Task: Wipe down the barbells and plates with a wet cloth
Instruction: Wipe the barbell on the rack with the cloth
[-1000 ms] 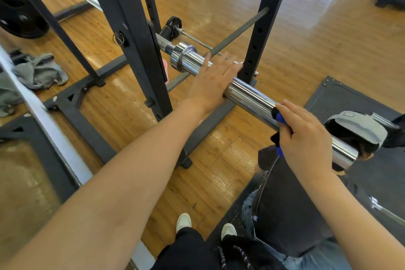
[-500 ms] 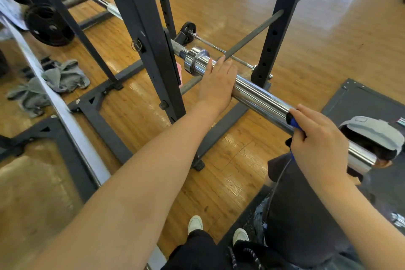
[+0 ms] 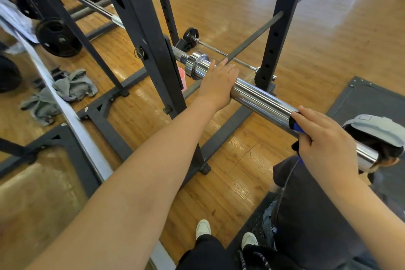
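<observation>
A chrome barbell sleeve sticks out of the black rack toward me, lower right. My left hand rests on top of the sleeve just past its collar, fingers straight and lying over the metal. Farther out along the sleeve, my right hand grips a dark cloth with blue trim wrapped against the chrome. Most of the cloth is hidden under my fingers. A black plate hangs on the rack at the left.
A second bar with a small black plate lies on the wooden floor behind the rack. Grey rags lie at the left by a mirror frame. A dark mat covers the floor at right. A pink cup sits behind the upright.
My view has shifted, so the rack and sleeve sit lower and to the right in frame. My left hand has slid toward the collar; my right hand keeps its hold on the cloth.
</observation>
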Demonstrator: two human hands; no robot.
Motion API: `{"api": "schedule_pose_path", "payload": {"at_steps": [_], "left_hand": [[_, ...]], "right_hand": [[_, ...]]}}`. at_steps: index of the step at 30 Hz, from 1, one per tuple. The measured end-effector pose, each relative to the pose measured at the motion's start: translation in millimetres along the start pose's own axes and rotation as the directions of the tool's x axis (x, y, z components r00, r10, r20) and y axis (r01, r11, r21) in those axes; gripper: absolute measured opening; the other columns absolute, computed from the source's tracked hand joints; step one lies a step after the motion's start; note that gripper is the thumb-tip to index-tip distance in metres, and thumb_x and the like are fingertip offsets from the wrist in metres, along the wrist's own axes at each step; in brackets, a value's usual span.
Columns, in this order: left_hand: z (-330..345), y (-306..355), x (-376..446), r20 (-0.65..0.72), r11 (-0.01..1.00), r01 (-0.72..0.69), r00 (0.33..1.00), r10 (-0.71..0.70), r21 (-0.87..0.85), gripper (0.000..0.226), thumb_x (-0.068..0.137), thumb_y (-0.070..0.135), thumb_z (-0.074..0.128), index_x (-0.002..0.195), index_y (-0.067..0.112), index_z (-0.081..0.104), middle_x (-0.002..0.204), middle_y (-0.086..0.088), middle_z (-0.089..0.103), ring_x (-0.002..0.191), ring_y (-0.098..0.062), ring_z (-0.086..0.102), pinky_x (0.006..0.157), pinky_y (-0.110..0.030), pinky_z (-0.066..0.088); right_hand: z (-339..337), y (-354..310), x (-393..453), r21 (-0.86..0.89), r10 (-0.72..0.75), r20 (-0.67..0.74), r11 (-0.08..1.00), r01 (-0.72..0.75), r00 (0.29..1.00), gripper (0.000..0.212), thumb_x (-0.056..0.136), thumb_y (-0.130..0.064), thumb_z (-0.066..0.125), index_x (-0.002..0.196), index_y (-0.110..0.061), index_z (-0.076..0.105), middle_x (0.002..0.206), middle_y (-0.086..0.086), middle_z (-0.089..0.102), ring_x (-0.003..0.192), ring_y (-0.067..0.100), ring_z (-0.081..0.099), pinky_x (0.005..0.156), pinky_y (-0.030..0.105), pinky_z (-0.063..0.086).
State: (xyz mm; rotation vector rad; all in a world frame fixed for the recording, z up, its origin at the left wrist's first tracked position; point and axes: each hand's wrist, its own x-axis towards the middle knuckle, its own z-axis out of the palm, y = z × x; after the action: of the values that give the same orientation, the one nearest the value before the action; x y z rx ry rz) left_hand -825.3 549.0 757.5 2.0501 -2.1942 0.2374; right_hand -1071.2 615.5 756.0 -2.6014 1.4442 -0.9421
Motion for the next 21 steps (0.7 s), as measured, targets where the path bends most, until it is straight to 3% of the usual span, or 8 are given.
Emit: {"api": "schedule_pose_path", "payload": {"at_steps": [4,7,11,17,21], "left_hand": [[10.9,3.7,-13.0,-0.159,1.0,0.001,0.987,0.001,0.017,0.063,0.089,0.008,0.057,0.145,0.016,0.031,0.155,-0.008,0.025,0.146,-0.027,0.011,0.116,-0.045,0.0],[15.8,12.3,-21.3,-0.084,0.997,-0.044,0.995,0.049,0.065,0.076,0.086,0.018,0.061,0.15,0.016,0.019,0.157,-0.006,0.016,0.146,-0.024,0.004,0.117,-0.043,-0.003],[16.1,14.5,-14.2,-0.123,0.999,-0.01,0.992,0.005,-0.04,0.058,0.084,0.008,0.064,0.137,0.012,0.041,0.15,-0.006,0.034,0.145,-0.024,0.015,0.116,-0.041,-0.001],[8.3,12.7,-7.1,-0.046,0.997,-0.05,0.998,0.047,-0.054,0.054,0.084,-0.001,0.057,0.135,0.013,0.045,0.15,-0.005,0.035,0.145,-0.023,0.015,0.116,-0.043,-0.004],[2.1,12.6,-7.0,-0.032,0.996,-0.055,0.998,0.053,-0.065,0.054,0.083,-0.001,0.058,0.134,0.013,0.046,0.148,-0.004,0.037,0.144,-0.022,0.017,0.116,-0.044,-0.003]], "right_hand": [[-1.8,7.0,-3.0,-0.028,-0.087,0.019,0.996,0.088,0.996,0.045,0.066,0.016,0.07,0.109,0.003,0.068,0.115,0.021,0.065,0.108,0.04,0.061,0.094,0.051,0.039],[1.0,6.1,-0.3,-0.038,-0.083,0.015,0.996,0.084,0.996,0.045,0.065,0.016,0.071,0.108,0.003,0.067,0.113,0.021,0.065,0.107,0.04,0.061,0.094,0.047,0.035],[-4.1,12.3,-3.8,-0.061,-0.187,0.063,0.98,0.191,0.98,0.048,0.058,0.016,0.075,0.103,0.003,0.069,0.112,0.021,0.066,0.105,0.042,0.062,0.093,0.051,0.032],[-7.4,15.6,-1.7,0.005,-0.055,0.035,0.998,0.055,0.998,0.045,0.065,0.017,0.072,0.107,0.0,0.069,0.114,0.019,0.066,0.106,0.039,0.062,0.091,0.047,0.037],[-8.6,13.8,-1.6,0.009,-0.084,0.061,0.996,0.083,0.995,0.046,0.064,0.017,0.072,0.107,0.0,0.07,0.115,0.019,0.065,0.107,0.041,0.061,0.088,0.053,0.042]]}}
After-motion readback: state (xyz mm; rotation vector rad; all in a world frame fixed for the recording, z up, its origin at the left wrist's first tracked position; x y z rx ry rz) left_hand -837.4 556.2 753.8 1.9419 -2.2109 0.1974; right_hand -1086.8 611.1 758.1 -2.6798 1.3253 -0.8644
